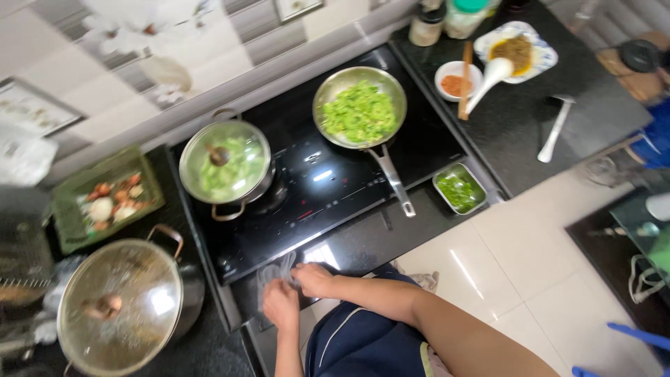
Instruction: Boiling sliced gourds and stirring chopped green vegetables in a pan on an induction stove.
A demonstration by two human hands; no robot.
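Below, both hands (296, 290) gripping a grey cloth (276, 272) at the black counter edge (363, 241).

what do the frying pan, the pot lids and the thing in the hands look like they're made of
Frying pan: polished metal, likely stainless steel, with a bright silver rim and handle. Pot lids: clear glass with metal rims; food and glare show through. Both hands touch a thin, crinkled, see-through thing, probably plastic film or a bag; too blurred to be sure.
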